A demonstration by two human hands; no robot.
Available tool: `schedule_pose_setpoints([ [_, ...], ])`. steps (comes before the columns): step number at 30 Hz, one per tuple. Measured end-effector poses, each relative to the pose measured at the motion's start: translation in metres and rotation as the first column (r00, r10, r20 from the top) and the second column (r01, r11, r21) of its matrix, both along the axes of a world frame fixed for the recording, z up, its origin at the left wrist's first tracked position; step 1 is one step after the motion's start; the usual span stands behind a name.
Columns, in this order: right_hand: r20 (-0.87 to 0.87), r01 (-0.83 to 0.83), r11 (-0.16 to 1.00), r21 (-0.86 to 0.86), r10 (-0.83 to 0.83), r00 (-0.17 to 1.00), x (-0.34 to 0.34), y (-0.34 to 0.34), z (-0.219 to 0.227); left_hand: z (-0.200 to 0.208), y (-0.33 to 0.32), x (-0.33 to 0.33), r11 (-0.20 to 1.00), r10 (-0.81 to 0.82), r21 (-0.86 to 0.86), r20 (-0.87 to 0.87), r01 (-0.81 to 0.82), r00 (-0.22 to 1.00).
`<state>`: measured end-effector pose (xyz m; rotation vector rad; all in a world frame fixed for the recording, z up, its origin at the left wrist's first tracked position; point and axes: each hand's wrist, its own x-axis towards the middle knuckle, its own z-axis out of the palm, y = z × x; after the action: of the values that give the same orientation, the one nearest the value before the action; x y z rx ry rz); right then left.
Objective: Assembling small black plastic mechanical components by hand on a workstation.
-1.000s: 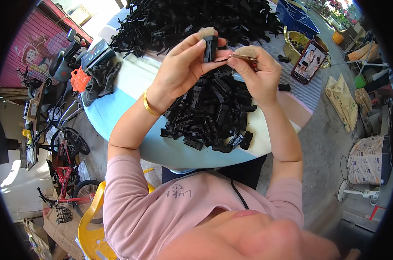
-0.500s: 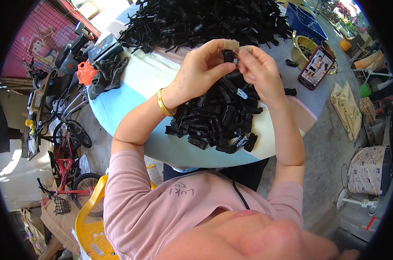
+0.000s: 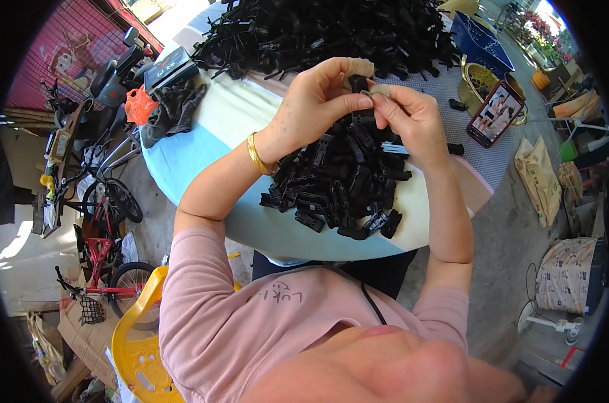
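Between the thumb and fingers of my left hand (image 3: 321, 101) sits a small black plastic part (image 3: 359, 84), raised over the table. My right hand (image 3: 415, 124) meets it there, thumb and forefinger pinched against the part's near end; whatever lies between those fingertips is too small to name. Tan wraps cover fingertips on both hands. A slim pale-blue thing (image 3: 394, 148) pokes out beside my right palm; I cannot tell if it is held or lying on the parts. Beneath my hands spreads a pile of black plastic parts (image 3: 338, 185).
A larger heap of black pieces (image 3: 318, 33) covers the table's far side. On the right stand a phone (image 3: 496, 114), a gold-coloured pot (image 3: 475, 84) and a blue basket (image 3: 482, 43). Dark cloth (image 3: 177, 114) and an orange-red bag (image 3: 140, 106) lie left on the round table (image 3: 183, 161).
My right hand has turned and its fingertips have closed in on the near end of the black part. The pale-blue thing shows further right. The whole view has shifted slightly.
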<state>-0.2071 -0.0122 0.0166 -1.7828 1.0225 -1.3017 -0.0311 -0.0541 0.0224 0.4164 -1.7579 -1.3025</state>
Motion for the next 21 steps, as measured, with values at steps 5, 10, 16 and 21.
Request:
schedule_pose_setpoints([
  [5,0.063,0.01,0.989,0.147,-0.019,0.998,0.006,0.002,0.0,-0.003,-0.001,0.001,0.998,0.043,-0.049,0.041,-0.041,0.998],
  [10,0.124,0.042,0.992,0.122,-0.057,0.991,0.011,-0.001,-0.006,-0.01,-0.001,0.0,0.944,0.253,-0.247,0.111,-0.22,0.961],
  [16,0.361,0.032,0.98,0.197,-0.103,0.927,-0.014,-0.019,-0.009,0.014,-0.008,0.01,0.904,0.245,-0.414,0.287,-0.111,0.926],
  [21,0.193,0.382,0.924,0.02,-0.378,0.905,-0.022,-0.038,-0.022,-0.01,-0.056,-0.003,0.958,0.104,-0.281,0.51,0.051,0.854],
])
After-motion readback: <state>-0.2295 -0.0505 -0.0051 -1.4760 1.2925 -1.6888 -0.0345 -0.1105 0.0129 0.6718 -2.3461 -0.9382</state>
